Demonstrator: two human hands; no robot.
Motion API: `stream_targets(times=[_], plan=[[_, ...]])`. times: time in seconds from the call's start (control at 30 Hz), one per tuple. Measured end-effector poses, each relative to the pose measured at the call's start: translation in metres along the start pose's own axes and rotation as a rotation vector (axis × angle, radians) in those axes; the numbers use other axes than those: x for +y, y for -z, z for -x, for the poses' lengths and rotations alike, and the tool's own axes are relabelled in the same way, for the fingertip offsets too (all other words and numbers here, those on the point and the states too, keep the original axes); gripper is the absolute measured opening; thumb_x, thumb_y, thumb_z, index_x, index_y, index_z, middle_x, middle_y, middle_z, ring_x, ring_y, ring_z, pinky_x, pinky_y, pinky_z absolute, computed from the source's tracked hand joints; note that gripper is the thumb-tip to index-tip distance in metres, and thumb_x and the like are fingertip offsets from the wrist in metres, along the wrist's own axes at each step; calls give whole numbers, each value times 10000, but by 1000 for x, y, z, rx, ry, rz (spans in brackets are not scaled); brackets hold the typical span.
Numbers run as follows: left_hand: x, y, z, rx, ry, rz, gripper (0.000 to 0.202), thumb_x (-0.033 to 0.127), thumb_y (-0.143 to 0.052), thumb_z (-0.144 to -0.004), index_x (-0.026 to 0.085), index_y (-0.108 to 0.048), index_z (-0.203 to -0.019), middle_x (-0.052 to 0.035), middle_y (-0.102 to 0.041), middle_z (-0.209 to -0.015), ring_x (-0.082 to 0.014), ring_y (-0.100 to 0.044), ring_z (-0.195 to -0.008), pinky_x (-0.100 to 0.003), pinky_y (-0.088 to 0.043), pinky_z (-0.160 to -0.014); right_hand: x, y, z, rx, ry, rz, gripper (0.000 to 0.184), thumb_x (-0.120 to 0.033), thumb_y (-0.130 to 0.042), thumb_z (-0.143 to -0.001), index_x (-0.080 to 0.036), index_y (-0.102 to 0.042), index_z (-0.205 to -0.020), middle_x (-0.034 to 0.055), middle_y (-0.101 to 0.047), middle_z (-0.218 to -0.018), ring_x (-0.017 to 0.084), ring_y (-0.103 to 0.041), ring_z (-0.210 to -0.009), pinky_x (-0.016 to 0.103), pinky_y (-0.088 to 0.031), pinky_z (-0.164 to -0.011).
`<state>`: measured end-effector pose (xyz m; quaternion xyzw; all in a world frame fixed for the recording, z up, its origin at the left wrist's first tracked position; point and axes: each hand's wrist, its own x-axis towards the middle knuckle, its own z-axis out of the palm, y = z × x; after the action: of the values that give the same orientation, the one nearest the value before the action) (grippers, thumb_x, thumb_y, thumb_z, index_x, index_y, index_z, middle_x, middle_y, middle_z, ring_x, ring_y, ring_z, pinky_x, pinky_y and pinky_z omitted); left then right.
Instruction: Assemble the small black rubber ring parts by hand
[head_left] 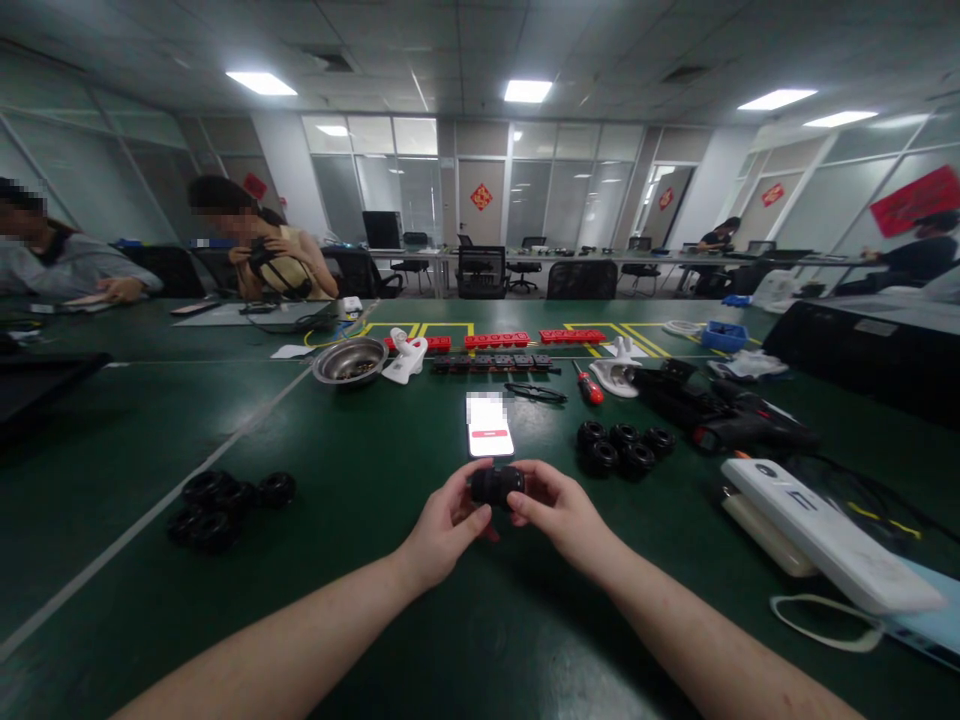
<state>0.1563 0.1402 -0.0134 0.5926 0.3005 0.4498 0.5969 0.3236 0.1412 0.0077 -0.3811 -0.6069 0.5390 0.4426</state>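
Observation:
Both my hands meet at the middle of the green table, pinching a small black wheel [496, 485] between them. My left hand [444, 528] grips its left side with curled fingers; my right hand [561, 511] grips its right side. Just beyond the wheel lies a phone [489, 430] with a lit screen. A cluster of several black wheels [626, 447] sits to the right of the phone, and another pile of black wheels [225, 500] lies at the left.
A metal bowl [350, 360], white parts [406, 357], red parts [496, 340], a red-handled screwdriver [589, 385] and black tools [720, 412] lie farther back. A white device [825, 532] lies at the right. Two people sit at the far left.

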Motion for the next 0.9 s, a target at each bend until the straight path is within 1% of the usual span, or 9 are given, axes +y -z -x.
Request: stream_targets(times=[0.13,0.23,0.3,0.4,0.53,0.63,0.77,0.83,0.9], plan=[[-1,0,-2,91,17,-96,395,384,-536,-749,161,-428,-1057,-29,-567,-788,-120,-554,-584,-245,-454,-523,0,3,-1,-37,27,19,358,-270,-609,-709,-184,-522,-1045,29,-583,-855,144,-563,-722,283,-468,-633],[-3,2,-4,109,50,-146,407,522,-488,-721,139,-480,-858,19,-518,-604,-101,-502,-492,-212,-397,-451,1,1,3,-58,116,143,454,-200,-618,-696,-228,-491,-1131,42,-557,-1009,171,-550,-881,323,-451,-779],[-4,3,-5,114,64,-171,465,599,-440,-699,140,-473,-767,35,-483,-542,-92,-472,-458,-200,-366,-426,2,-1,7,-45,187,241,516,-155,-610,-690,-252,-457,-1174,44,-528,-1064,176,-535,-924,336,-438,-820],[-7,2,-3,162,14,-182,467,596,-456,-692,157,-456,-850,38,-492,-603,-80,-464,-454,-183,-349,-407,5,-7,10,-12,235,281,568,-116,-599,-676,-259,-416,-1194,45,-525,-1055,174,-544,-900,331,-456,-796],[-8,1,-1,197,7,-159,421,485,-474,-754,185,-411,-1042,16,-544,-700,-82,-508,-449,-180,-360,-402,9,-9,8,53,179,245,503,-130,-616,-653,-216,-447,-1119,50,-552,-973,171,-563,-796,315,-475,-703],[-7,1,-1,176,32,-141,397,448,-486,-763,170,-454,-1045,-24,-585,-769,-108,-563,-483,-205,-396,-439,10,-7,5,25,143,180,453,-189,-627,-663,-203,-471,-1088,45,-569,-931,178,-557,-805,312,-463,-706],[-6,1,-3,169,56,-180,365,432,-462,-783,165,-478,-1033,-22,-592,-748,-117,-580,-499,-213,-402,-458,9,-3,-1,21,75,45,295,-337,-541,-747,-195,-535,-1005,32,-579,-891,155,-553,-761,294,-456,-680],[-6,1,-3,142,71,-195,358,425,-452,-791,168,-476,-1040,-29,-595,-769,-123,-587,-536,-215,-405,-473,9,-2,-4,62,12,-8,266,-371,-557,-725,-180,-566,-909,22,-572,-833,139,-546,-700,270,-457,-614],[-5,3,-3,111,81,-197,364,403,-481,-782,179,-461,-1067,-40,-592,-832,-138,-598,-610,-222,-417,-505,9,-1,-6,92,-45,-68,299,-368,-624,-664,-172,-567,-882,20,-567,-833,136,-545,-707,254,-455,-597]])
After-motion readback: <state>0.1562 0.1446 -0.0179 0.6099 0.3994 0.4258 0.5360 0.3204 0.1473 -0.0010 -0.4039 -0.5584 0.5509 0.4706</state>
